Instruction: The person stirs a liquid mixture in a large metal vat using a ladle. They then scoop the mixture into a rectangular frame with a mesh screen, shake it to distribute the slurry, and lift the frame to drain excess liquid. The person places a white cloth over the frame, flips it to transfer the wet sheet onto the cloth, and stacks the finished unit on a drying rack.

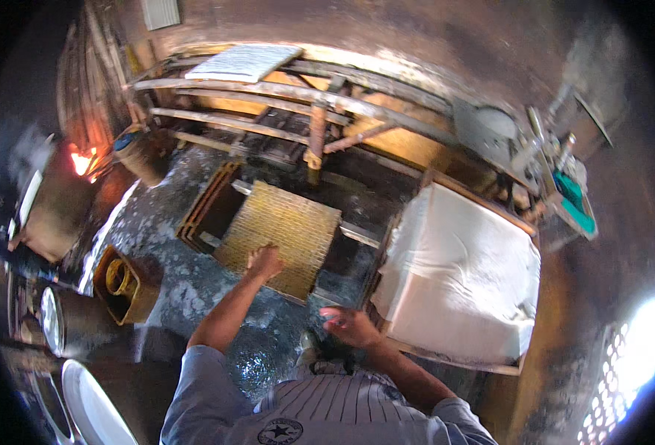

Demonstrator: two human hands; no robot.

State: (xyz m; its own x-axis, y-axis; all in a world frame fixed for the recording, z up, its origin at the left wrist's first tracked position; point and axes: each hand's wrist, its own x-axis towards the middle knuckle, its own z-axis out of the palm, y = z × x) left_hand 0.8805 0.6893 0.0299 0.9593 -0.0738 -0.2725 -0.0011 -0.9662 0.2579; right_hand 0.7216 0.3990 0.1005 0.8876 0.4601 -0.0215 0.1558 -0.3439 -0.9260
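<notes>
A square, yellowish woven mat [287, 230] lies flat and slightly turned in front of me. Over its near part is my left hand [267, 262], with the fingers curled together; what they hold, if anything, is hidden. My right hand [351, 327] hovers beyond the mat's near right corner with its fingers apart and nothing in them. To its right stands a large block-shaped stack covered by a white cloth [461, 259], set in a wooden frame. Stacked wooden frames [210, 200] sit against the mat's left side.
A rough wooden rack [268, 90] runs along the back wall, with a white ribbed sheet [244, 62] on top. At left are a yellow crate [123, 300], a barrel [143, 157] and a fire [83, 161]. A person [23, 248] is at the far left. The floor [172, 222] looks wet.
</notes>
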